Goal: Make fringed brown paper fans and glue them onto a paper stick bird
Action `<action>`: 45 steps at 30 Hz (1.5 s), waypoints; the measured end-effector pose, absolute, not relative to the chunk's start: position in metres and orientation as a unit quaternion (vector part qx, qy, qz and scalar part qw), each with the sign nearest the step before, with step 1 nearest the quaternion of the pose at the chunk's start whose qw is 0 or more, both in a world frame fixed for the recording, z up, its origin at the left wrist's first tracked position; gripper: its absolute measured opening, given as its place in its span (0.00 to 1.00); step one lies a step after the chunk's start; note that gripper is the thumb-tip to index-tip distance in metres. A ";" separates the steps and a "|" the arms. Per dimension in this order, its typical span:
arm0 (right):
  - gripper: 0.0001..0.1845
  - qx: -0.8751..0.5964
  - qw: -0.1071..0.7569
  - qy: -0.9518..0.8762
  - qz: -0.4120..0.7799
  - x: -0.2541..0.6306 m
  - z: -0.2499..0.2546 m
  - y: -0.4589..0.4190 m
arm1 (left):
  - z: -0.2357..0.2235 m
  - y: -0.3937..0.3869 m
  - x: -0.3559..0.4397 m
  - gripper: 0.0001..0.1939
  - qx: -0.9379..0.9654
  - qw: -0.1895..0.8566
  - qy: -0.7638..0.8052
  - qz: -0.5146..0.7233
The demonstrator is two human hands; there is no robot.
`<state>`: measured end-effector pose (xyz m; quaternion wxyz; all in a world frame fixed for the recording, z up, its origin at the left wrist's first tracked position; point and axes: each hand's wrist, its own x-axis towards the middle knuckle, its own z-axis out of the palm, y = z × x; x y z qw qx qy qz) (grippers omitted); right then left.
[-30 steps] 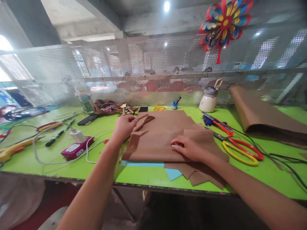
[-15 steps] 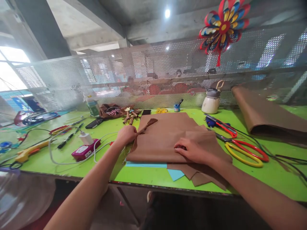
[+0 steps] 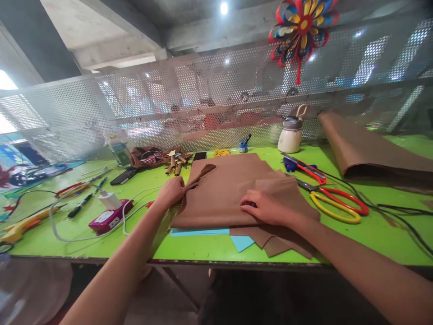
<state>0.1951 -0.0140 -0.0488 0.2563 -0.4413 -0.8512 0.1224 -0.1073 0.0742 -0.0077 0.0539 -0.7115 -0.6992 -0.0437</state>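
A stack of brown paper sheets (image 3: pixel 223 189) lies on the table, its front edge folded or curled over, with light blue paper (image 3: pixel 242 243) sticking out beneath. At the stack's left edge, my left hand (image 3: pixel 172 192) is closed around a brown paper tassel (image 3: pixel 201 176). The tassel's fringed end points to the back right, over the sheets. My right hand (image 3: pixel 262 206) rests on the middle of the top sheet with its fingers curled in. A small dark spot shows under those fingers; what they hold, if anything, is hidden.
Right of the paper lie red-and-yellow scissors (image 3: pixel 334 205) and red-handled scissors (image 3: pixel 304 169). A magenta power strip (image 3: pixel 110 219) with a white cable and a yellow glue gun (image 3: pixel 29 221) are left. Behind stand a cream flask (image 3: pixel 290 136) and small rolled paper pieces (image 3: pixel 176 163).
The whole view has shifted, so the scene sits slightly further left and up. Both hands keep their places on the paper.
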 end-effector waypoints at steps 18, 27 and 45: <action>0.11 -0.444 0.255 -0.850 0.124 0.196 -0.048 -0.014 | 0.009 0.064 -0.098 0.15 -0.686 0.100 -0.700 -0.171; 0.10 -0.449 0.307 -0.832 0.112 0.196 -0.047 -0.016 | 0.021 0.029 -0.005 0.11 -0.824 -0.026 -0.467 -0.319; 0.07 -0.478 0.170 -0.858 0.076 0.261 0.002 -0.122 | -0.016 0.014 0.029 0.15 -0.923 -0.170 -0.304 -0.164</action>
